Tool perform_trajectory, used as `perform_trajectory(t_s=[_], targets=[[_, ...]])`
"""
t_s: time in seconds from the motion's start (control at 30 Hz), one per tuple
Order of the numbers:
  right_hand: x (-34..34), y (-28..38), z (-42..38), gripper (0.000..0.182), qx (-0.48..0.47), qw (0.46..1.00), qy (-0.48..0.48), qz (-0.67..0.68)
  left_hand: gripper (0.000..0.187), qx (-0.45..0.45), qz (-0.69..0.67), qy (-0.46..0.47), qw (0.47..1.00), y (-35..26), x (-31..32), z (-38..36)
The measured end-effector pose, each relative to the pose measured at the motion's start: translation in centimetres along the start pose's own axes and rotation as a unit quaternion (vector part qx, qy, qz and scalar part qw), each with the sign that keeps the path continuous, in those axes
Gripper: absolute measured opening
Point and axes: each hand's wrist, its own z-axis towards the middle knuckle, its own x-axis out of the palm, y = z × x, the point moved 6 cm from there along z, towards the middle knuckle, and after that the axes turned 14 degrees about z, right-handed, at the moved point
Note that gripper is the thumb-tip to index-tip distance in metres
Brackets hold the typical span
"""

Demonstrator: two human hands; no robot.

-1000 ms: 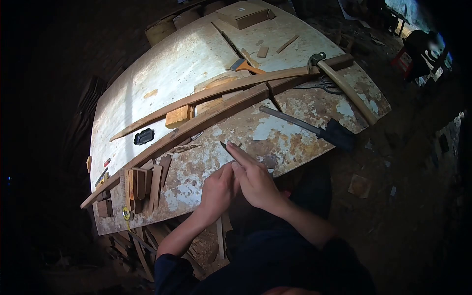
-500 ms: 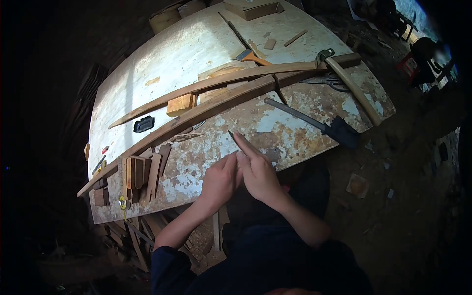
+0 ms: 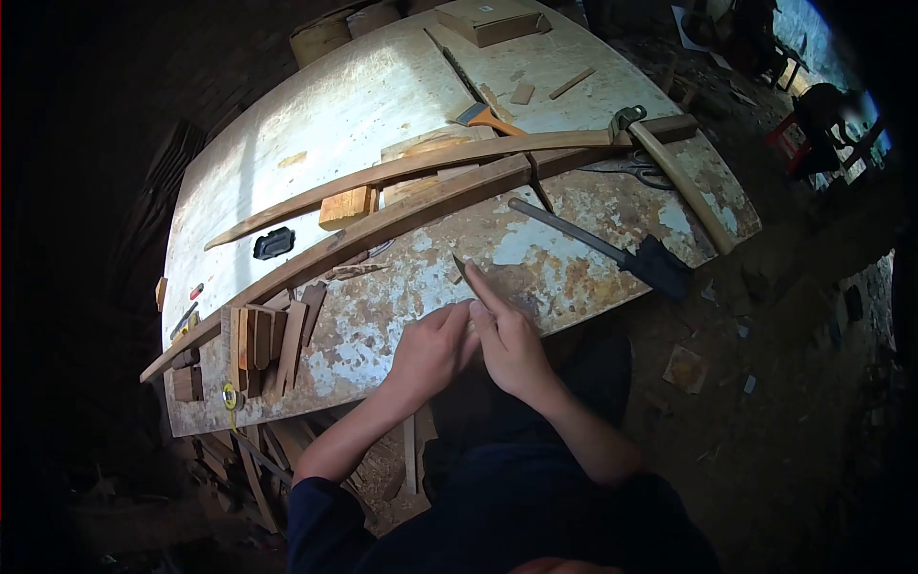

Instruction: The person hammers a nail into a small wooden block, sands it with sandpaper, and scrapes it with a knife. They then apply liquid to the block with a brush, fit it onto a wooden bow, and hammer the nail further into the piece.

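My right hand [image 3: 512, 346] is closed around a thin knife [image 3: 460, 264], its index finger stretched along the blade. Only the dark pointed tip shows past that fingertip; the handle is hidden in my palm. Pressed against it, my left hand [image 3: 426, 350] is closed with the fingers curled in. What it grips, if anything, is hidden. Both hands are over the near edge of the worn, paint-flaked table [image 3: 363, 330]. A small pale chip lies close to the knife tip.
Two long curved wood strips [image 3: 421, 209] cross the table. A hammer [image 3: 684, 182], scissors [image 3: 645, 172], a file [image 3: 569, 228] and an orange-handled scraper [image 3: 488, 117] lie beyond my hands. Wooden blocks [image 3: 256, 349] stand at left near a tape measure [image 3: 230, 396]. A cardboard box [image 3: 492, 24] sits at the far edge.
The knife tip and my right hand have shifted slightly right and down relative to the view. Both hands remain together. The table appears a little further left as the camera turned.
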Motion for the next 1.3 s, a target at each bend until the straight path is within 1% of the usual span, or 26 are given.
perform_trajectory(t_s=[0.1, 0.13, 0.17, 0.2, 0.23, 0.33, 0.4, 0.47, 0.57, 0.6, 0.63, 0.7, 0.73, 0.8, 0.83, 0.87, 0.9, 0.93, 1.03, 1.07, 1.17, 1.23, 1.3], targets=[[0.6, 0.6, -1.9, 0.052, -0.029, 0.999, 0.012, -0.014, 0.034, -0.091, 0.004, -0.028, 0.996, 2.6, -0.9, 0.8], [0.4, 0.4, -1.6, 0.053, -0.034, 0.999, 0.007, -0.009, 0.033, -0.088, -0.005, -0.048, 0.995, 1.8, -0.8, 0.6], [0.1, -0.1, -1.0, 0.053, -0.002, 1.0, 0.005, 0.001, 0.036, -0.052, -0.027, -0.052, 0.997, 0.5, -0.6, 0.2], [-0.3, -0.6, -0.4, 0.053, 0.031, 0.999, 0.002, 0.01, 0.036, -0.04, -0.027, -0.03, 0.998, 0.3, -0.2, 0.2], [-0.3, -0.9, -0.1, 0.053, 0.015, 1.0, -0.002, -0.003, 0.036, -0.029, -0.025, -0.012, 0.999, 0.3, 0.1, 0.3], [0.7, 0.5, -1.9, 0.051, -0.021, 0.999, 0.004, -0.023, 0.034, -0.092, 0.005, -0.039, 0.995, 2.7, -1.4, 1.3], [0.2, 0.3, -1.1, 0.052, 0.062, 0.998, 0.006, 0.022, 0.033, -0.061, 0.013, -0.043, 0.997, 1.4, -0.8, 0.7], [-0.3, -0.3, -0.4, 0.053, 0.1, 0.995, 0.014, 0.019, 0.035, -0.03, 0.019, -0.033, 0.999, 0.5, 0.2, 0.2], [0.5, 0.4, -2.0, 0.052, -0.062, 0.997, -0.003, -0.037, 0.038, -0.079, 0.019, -0.028, 0.996, 2.4, -0.7, 0.9], [0.4, 0.4, -1.9, 0.05, -0.051, 0.999, -0.011, -0.015, 0.037, -0.077, 0.011, -0.035, 0.996, 1.9, -0.5, 0.6], [0.1, 0.2, -1.5, 0.049, -0.013, 1.0, -0.005, 0.001, 0.036, -0.041, 0.01, -0.014, 0.999, 0.7, -0.3, 0.2], [-0.6, -0.2, -0.3, 0.048, 0.063, 0.998, 0.011, 0.029, 0.035, 0.002, -0.006, 0.021, 1.0, -0.4, 0.2, 0.2], [-0.6, 0.7, -0.6, 0.049, -0.035, 0.999, -0.001, -0.02, 0.035, -0.015, 0.0, -0.003, 1.0, 0.2, -0.2, 0.5], [-0.3, 1.3, -1.7, 0.049, -0.048, 0.999, 0.004, -0.01, 0.036, -0.043, 0.014, -0.046, 0.998, 2.2, -1.4, 1.5], [-0.4, 1.4, -1.7, 0.049, -0.047, 0.999, 0.011, -0.007, 0.035, -0.026, 0.012, -0.046, 0.999, 1.5, -1.2, 1.5], [-0.9, 0.8, -0.9, 0.05, 0.013, 1.0, 0.009, 0.0, 0.035, -0.008, 0.008, -0.043, 0.999, 0.3, -0.7, 1.2], [-1.1, 0.3, -0.4, 0.051, 0.022, 1.0, 0.003, 0.001, 0.034, 0.009, 0.002, -0.038, 0.999, -0.6, -0.3, 0.8], [-1.3, -0.2, 0.0, 0.051, 0.031, 1.0, -0.003, 0.002, 0.034, -0.005, 0.005, -0.04, 0.999, -0.3, -0.5, 1.0], [-1.1, 1.4, -1.7, 0.051, -0.003, 1.0, 0.012, -0.026, 0.033, -0.045, 0.024, -0.046, 0.998, 2.0, -2.3, 2.4], [-1.0, 1.1, -1.7, 0.051, 0.019, 0.999, 0.014, -0.023, 0.034, -0.044, 0.042, -0.063, 0.996, 1.8, -2.3, 2.3], [-1.8, 0.7, 0.1, 0.052, 0.143, 0.989, 0.012, 0.027, 0.034, 0.009, 0.028, -0.029, 0.999, -0.4, -0.8, 1.7], [-1.4, 1.6, -1.1, 0.051, 0.005, 1.0, -0.007, -0.008, 0.035, -0.017, 0.028, -0.053, 0.998, 0.6, -1.8, 2.2], [-1.1, 1.4, -1.9, 0.051, -0.001, 1.0, 0.0, -0.03, 0.035, -0.048, 0.027, -0.062, 0.997, 1.8, -2.0, 2.3]])
